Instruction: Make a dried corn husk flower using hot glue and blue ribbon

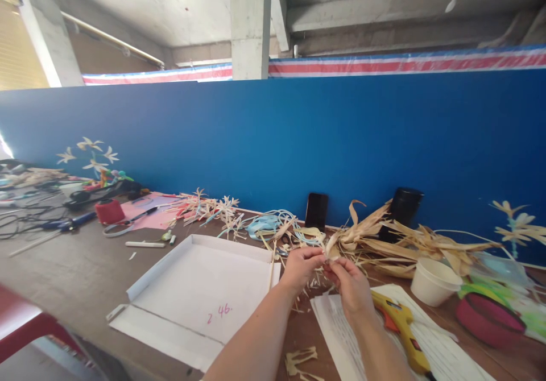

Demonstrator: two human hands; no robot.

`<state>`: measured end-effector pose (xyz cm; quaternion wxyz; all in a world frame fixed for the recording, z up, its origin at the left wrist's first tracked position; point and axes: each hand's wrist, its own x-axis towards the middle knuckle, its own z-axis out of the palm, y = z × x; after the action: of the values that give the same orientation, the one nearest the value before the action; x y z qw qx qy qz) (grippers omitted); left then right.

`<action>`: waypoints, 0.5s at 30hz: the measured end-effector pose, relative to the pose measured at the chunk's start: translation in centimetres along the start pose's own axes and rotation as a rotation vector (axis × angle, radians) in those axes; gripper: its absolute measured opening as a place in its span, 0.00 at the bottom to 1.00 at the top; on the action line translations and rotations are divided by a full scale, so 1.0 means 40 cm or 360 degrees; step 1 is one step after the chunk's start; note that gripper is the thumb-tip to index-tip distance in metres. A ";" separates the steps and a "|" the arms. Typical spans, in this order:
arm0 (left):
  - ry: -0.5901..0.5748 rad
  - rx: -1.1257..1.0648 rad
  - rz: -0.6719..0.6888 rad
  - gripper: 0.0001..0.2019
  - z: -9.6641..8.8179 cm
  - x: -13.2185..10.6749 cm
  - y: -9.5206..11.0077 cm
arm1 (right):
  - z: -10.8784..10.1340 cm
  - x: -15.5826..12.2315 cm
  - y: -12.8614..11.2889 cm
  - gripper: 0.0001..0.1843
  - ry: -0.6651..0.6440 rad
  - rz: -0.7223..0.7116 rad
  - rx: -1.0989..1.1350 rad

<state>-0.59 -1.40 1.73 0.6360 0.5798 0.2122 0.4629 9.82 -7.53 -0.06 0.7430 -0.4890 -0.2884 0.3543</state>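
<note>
Above the brown worktop [85,273], your left hand [303,268] and right hand [348,284] are meeting, the grip of each pinching a small, pale strip of dried husk [331,250] between the fingertips. With this strip as the dial's centre, a black rectangular phone [316,210] is leaning just before 12 o'clock, long tan dried husks [371,227] are spreading at 2, a white round cup [435,283] is standing just past 3, a yellow glue gun [403,325] is lying on white printed sheets [335,324] between 4 and 5, and a shallow white cardboard tray [179,284] is resting between 8 and 9.
</note>
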 end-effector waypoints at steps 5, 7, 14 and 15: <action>0.0033 0.0078 0.0049 0.11 -0.003 0.002 -0.003 | -0.001 -0.002 -0.002 0.10 -0.0042 0.0013 -0.0028; 0.0032 0.0109 0.0067 0.11 -0.004 0.003 -0.003 | -0.001 -0.002 -0.003 0.10 -0.0042 0.0009 -0.0051; 0.0039 0.0219 0.0109 0.12 -0.005 0.002 -0.001 | -0.003 -0.004 -0.005 0.11 -0.0034 -0.0014 -0.0117; 0.0043 0.0228 0.0128 0.12 -0.005 0.002 -0.002 | -0.003 -0.005 -0.006 0.10 -0.0030 -0.0012 -0.0116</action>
<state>-0.69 -1.21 1.64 0.5708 0.6257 0.2300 0.4794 9.85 -7.79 0.10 0.7233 -0.5114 -0.3099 0.3453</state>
